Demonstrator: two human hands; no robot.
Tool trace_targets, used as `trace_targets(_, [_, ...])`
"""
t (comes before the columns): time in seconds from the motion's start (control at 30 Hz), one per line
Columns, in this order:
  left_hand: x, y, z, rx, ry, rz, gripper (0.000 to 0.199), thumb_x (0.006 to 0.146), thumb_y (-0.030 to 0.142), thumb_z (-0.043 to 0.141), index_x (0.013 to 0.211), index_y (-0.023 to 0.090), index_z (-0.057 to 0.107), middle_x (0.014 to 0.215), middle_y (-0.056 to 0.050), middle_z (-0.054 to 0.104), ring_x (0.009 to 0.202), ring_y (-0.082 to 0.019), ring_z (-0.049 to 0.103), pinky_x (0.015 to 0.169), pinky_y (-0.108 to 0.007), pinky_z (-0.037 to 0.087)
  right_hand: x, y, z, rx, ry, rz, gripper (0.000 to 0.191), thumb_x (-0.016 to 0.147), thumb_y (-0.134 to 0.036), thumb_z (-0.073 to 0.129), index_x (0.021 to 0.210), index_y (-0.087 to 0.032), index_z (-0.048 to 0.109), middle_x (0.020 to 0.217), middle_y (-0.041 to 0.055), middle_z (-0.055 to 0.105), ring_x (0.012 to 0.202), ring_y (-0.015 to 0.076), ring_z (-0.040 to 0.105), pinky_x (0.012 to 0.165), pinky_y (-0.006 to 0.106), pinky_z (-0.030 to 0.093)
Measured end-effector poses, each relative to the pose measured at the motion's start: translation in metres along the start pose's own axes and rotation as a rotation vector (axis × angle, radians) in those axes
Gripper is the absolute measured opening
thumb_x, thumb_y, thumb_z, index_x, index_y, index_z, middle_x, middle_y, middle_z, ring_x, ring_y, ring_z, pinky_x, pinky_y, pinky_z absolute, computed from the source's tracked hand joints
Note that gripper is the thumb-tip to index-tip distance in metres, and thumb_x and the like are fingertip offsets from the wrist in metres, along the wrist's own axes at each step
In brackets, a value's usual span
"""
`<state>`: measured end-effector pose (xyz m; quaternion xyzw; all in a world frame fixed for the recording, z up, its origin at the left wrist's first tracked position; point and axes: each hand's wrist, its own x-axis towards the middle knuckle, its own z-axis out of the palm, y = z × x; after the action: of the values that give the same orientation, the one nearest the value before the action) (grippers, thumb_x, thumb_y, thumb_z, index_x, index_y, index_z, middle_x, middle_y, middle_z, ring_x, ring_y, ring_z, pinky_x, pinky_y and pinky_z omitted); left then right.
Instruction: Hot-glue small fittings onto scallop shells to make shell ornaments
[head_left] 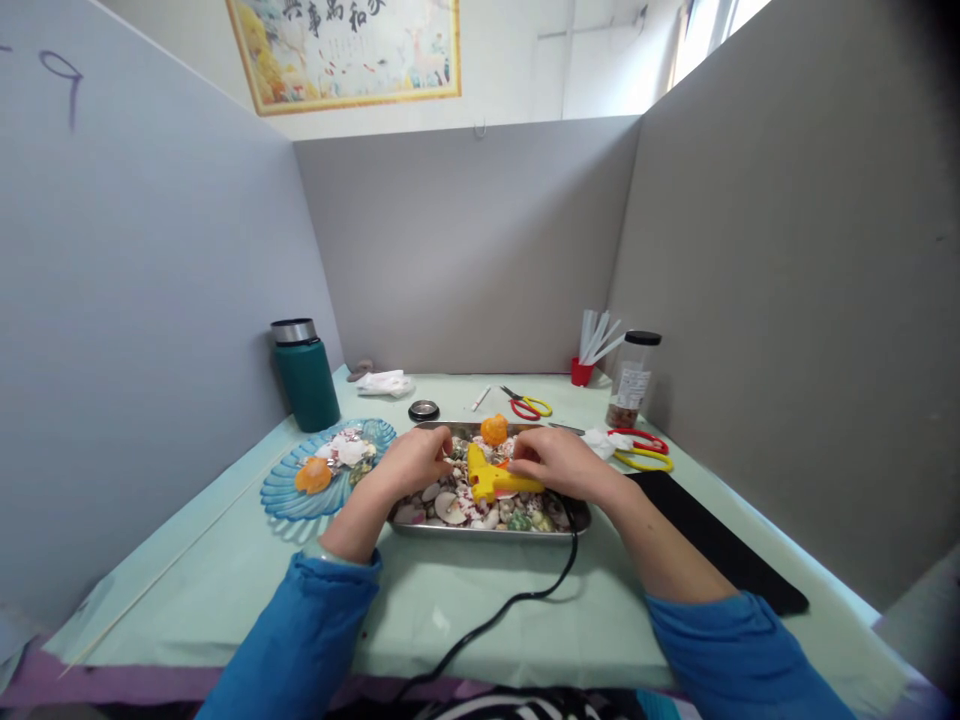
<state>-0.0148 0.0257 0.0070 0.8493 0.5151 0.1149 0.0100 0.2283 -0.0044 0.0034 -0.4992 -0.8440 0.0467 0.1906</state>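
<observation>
A metal tray (480, 537) full of mixed seashells (450, 508) stands in front of me. On top of the shells lies a yellow glue gun (487, 478), its black cord (517, 600) running over the tray's front edge toward me. My left hand (417, 460) is over the tray's left side, its fingers curled together at the shells; whatever they pinch is hidden. Over the right side, my right hand (559, 460) has its fingers bent down beside the glue gun's handle; what lies between the fingertips cannot be made out. An orange shell (494, 430) rests at the tray's back.
To the left are a blue scalloped plate (281, 485) with shells and a green bottle (306, 380). Scissors (529, 405), a red cup of glue sticks (582, 373), a clear jar (631, 385) and a black mat (720, 540) surround the tray. Grey partitions (472, 250) enclose the table.
</observation>
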Motion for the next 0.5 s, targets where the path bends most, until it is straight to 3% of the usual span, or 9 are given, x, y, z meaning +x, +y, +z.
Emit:
trace_targets(0.37, [0.0, 0.0, -0.001, -0.032, 0.02, 0.075, 0.026, 0.079, 0.024, 0.047, 0.092, 0.021, 0.07, 0.086, -0.006, 0.072, 0.074, -0.019, 0.063, 0.063, -0.024, 0.04, -0.002, 0.002, -0.004, -0.071, 0.093, 0.12, 0.019, 0.084, -0.036, 0.053, 0.081, -0.021, 0.065, 0.081, 0.0021, 0.07, 0.074, 0.016, 0.06, 0.057, 0.023, 0.03])
trace_targets(0.5, [0.002, -0.002, 0.0, -0.085, 0.019, 0.094, 0.033, 0.081, 0.026, 0.045, 0.1, 0.021, 0.071, 0.094, -0.006, 0.074, 0.078, -0.019, 0.065, 0.067, -0.024, 0.042, -0.028, 0.014, -0.022, -0.129, 0.121, 0.308, 0.024, 0.086, -0.04, 0.051, 0.083, -0.022, 0.065, 0.082, 0.0036, 0.07, 0.075, 0.0172, 0.061, 0.058, 0.024, 0.032])
